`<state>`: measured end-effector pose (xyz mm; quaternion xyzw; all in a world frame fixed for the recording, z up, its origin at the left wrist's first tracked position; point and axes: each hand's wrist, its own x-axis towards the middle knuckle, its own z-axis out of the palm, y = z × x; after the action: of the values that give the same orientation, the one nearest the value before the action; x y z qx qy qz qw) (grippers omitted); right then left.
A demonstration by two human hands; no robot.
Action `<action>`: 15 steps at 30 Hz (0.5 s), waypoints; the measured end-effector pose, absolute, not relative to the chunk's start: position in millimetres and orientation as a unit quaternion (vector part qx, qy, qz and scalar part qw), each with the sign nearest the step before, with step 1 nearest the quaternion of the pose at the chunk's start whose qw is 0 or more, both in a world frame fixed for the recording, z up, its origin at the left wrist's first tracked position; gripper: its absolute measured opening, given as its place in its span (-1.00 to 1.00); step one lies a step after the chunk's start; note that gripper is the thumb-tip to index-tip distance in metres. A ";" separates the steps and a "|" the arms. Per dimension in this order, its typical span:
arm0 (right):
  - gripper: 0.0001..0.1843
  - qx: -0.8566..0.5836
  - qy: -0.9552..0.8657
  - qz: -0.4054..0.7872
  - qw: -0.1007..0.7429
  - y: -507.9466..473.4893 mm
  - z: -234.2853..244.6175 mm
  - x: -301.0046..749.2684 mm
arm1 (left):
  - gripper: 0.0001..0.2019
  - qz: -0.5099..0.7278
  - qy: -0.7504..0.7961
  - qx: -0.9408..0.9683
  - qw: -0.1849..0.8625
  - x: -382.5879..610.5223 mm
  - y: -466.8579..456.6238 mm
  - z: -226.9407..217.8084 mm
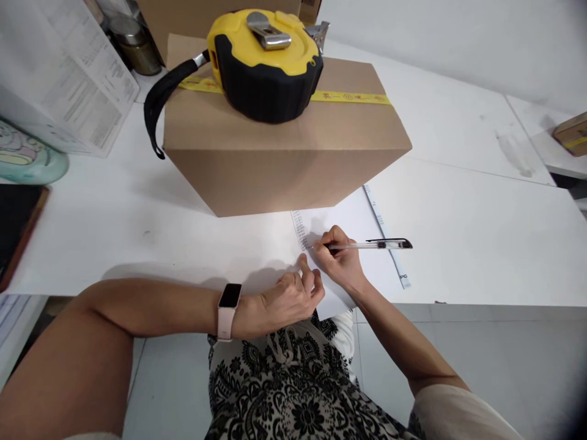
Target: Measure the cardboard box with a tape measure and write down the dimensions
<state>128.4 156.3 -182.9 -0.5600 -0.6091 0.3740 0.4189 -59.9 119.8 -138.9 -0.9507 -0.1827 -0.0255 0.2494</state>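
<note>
My right hand (339,256) is closed around a black-capped gel pen (380,244), its tip on a white sheet of paper (362,220). A column of small handwritten lines runs down the sheet's left side. Beside it, my left hand (293,293) lies with bent fingers at the paper's lower left edge, gripping it there; the thumb is hidden. The sheet's lower corner hangs past the desk edge, and its upper part disappears behind a cardboard box (284,177). On that box rests a yellow and black tape measure (266,67) with a black wrist strap.
The white desk (458,244) extends to the right, where a small box (573,134) stands. At left are a printed paper bag (68,73), a glass jar (135,49), a mint-green object (32,156) and a dark tablet-like object (18,226). Another carton (183,18) stands behind.
</note>
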 end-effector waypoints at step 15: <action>-0.83 -0.626 -0.595 0.220 0.454 156.6 -177.6 143.5 | -0.69 -0.024 -0.176 -0.961 0.213 -59.9 122.4 -135.8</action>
<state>143.5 156.6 -177.6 -0.6263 -0.5946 0.2199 0.4536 -59.9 122.4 -135.8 -0.9607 -0.1764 -0.0236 0.2132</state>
